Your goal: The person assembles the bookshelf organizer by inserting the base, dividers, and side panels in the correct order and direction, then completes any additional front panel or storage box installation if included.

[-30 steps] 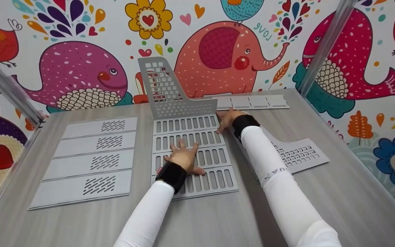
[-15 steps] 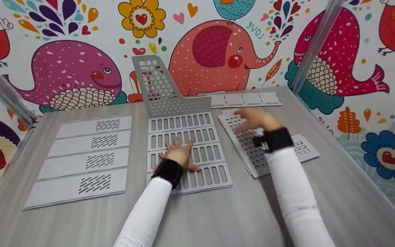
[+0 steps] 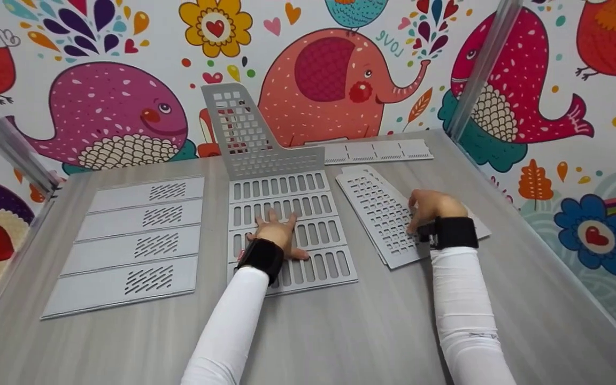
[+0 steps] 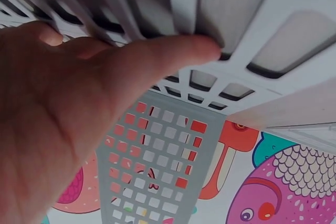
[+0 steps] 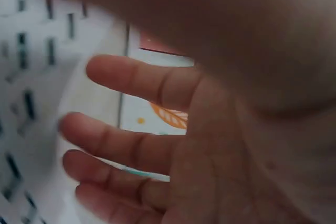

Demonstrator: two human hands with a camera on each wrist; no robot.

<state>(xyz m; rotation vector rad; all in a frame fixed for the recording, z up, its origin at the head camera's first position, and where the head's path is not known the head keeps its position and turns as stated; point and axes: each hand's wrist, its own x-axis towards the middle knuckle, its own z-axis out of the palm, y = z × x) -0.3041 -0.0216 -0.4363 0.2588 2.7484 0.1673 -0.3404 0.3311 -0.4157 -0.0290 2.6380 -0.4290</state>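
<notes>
My left hand (image 3: 277, 235) rests palm down with spread fingers on a light grey slotted panel (image 3: 313, 247), which lies on the table. In the left wrist view, the thumb (image 4: 178, 53) lies along the slots. An L-shaped perforated side panel (image 3: 265, 163) stands upright at the slotted panel's far end. My right hand (image 3: 436, 206) is over the inner edge of a similar perforated panel (image 3: 388, 214) lying at the right, apparently stacked on another. Its fingers (image 5: 126, 82) are loosely bent beside the panel, holding nothing visible; the thumb's contact is hidden.
A wide grey panel (image 3: 91, 256) in several sections, with diagonal slits, lies on the left of the table (image 3: 351, 342). A long narrow panel (image 3: 385, 151) lies at the back. A patterned wall (image 3: 153, 32) and metal posts (image 3: 482, 69) bound the table.
My right hand has left the slotted panel's right edge and moved right and nearer, over the perforated panel. The left hand stays on the slotted panel. The head view shifts slightly.
</notes>
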